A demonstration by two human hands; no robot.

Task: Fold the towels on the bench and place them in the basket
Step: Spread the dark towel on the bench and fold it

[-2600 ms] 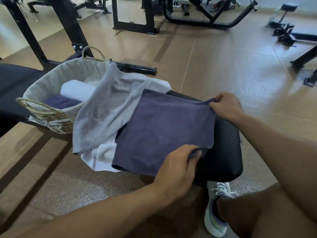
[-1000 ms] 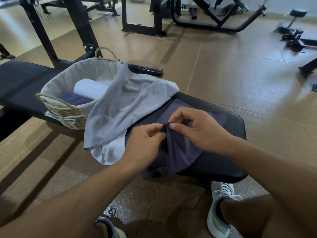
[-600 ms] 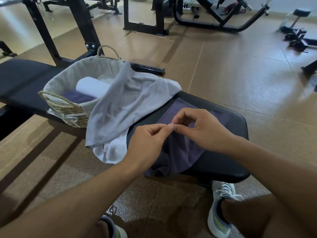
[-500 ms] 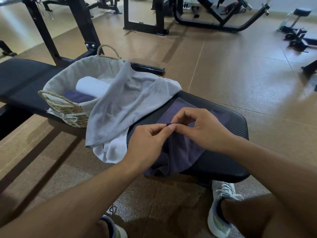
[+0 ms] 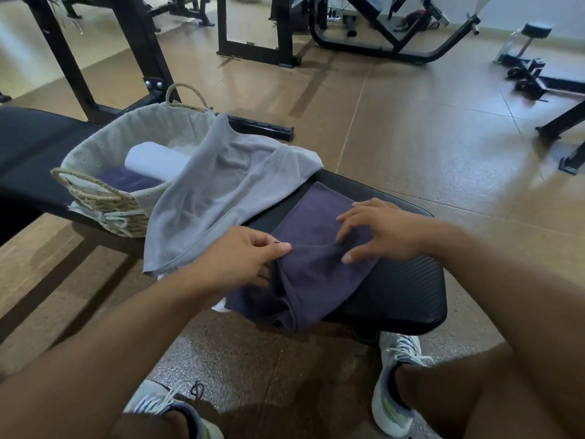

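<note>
Two hands work on one dark purple towel (image 5: 319, 248), which lies folded on the near end of the black bench (image 5: 408, 296). Its front part hangs over the near edge of the bench toward the floor (image 5: 411, 147). The left hand (image 5: 240, 261) pinches a fold of this towel between thumb and fingers. The right hand (image 5: 380, 232) is spread wide, with fingertips resting on the top of the same towel and holding nothing.

One grey towel (image 5: 221, 191) lies unfolded beside the purple one, to its left. Its far part is draped over the rim of the basket (image 5: 104, 198) and its near edge hangs off the bench. A small piece of white cloth (image 5: 218, 307) shows under it; I cannot tell if it is another towel.

One woven basket stands on the bench, and inside are two things: one white rolled towel (image 5: 152, 160) and one dark folded towel (image 5: 126, 182).

The right end of the bench, beside the purple towel, is bare padding. Two shoes (image 5: 395, 384) stand on the floor below.
</note>
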